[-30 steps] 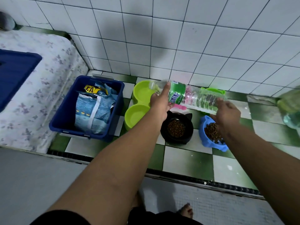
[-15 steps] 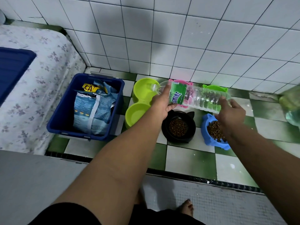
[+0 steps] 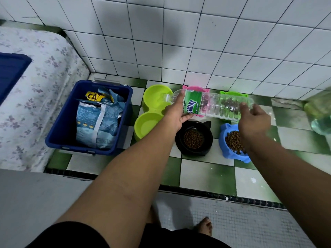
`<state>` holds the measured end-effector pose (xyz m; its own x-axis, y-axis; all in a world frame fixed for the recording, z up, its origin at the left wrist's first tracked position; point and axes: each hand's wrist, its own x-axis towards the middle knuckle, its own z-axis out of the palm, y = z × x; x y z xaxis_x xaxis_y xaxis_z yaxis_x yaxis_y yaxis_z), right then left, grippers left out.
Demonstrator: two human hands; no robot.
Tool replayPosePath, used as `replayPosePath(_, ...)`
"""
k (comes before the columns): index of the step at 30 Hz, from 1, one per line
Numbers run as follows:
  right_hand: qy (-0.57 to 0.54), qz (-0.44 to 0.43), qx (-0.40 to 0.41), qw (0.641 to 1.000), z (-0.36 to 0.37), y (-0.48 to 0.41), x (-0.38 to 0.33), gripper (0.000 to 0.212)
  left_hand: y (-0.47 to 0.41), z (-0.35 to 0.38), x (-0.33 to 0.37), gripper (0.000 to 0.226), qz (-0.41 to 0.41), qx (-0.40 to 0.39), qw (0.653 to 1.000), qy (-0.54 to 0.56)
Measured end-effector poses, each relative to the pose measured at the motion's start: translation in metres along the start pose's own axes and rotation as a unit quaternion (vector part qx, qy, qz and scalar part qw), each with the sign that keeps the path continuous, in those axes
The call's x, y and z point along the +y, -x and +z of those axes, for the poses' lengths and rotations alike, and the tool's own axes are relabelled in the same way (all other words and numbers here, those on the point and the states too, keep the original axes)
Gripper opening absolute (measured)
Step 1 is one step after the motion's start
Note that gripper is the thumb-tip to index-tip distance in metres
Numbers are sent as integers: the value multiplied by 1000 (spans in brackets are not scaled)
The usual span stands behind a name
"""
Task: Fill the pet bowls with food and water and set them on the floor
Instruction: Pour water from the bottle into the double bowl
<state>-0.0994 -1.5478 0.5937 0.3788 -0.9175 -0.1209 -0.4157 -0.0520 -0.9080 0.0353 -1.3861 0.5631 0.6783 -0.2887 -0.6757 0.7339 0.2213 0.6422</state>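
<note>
A clear water bottle (image 3: 220, 106) with a green label lies almost level in both hands, its open mouth over the far cup of the lime double bowl (image 3: 154, 111). My left hand (image 3: 176, 113) grips it at the label. My right hand (image 3: 254, 120) holds its base with curled fingers. Below them on the checkered floor stand a black bowl (image 3: 194, 138) and a blue bowl (image 3: 232, 142), both holding brown kibble. A pink bowl (image 3: 196, 88) and a green bowl (image 3: 232, 93) sit behind the bottle, mostly hidden.
A blue bin (image 3: 89, 115) holding a pet food bag (image 3: 96, 120) stands left of the bowls. A floral mattress (image 3: 34, 97) with a blue lid (image 3: 10, 72) lies at far left. White tiled wall behind. A large bottle (image 3: 320, 113) is at the right edge.
The bottle's mouth has stayed over the lime bowl's far cup while both hands hold it; the view has shifted slightly, and the pink and green bowls show more behind the bottle.
</note>
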Motion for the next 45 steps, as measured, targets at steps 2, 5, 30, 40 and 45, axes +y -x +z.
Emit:
replayPosePath(2, 25, -27, -3, 999, 0, 1, 0, 67, 0, 0, -1, 64, -1, 3, 1000, 0)
replayPosePath(5, 59, -75, -9, 995, -3, 1, 1, 64, 0, 0, -2, 62, 0, 5, 1000, 1)
replayPosePath(30, 79, -111, -11, 991, -15, 2, 7, 61, 4, 1, -3, 57, 5, -1, 1000, -11)
replayPosePath(40, 59, -104, -17, 993, -14, 1, 12, 61, 4, 1, -5, 58, 2, 6, 1000, -13)
replayPosePath(45, 40, -96, -17, 994, -13, 2, 15, 60, 6, 0, -3, 61, 11, 9, 1000, -22)
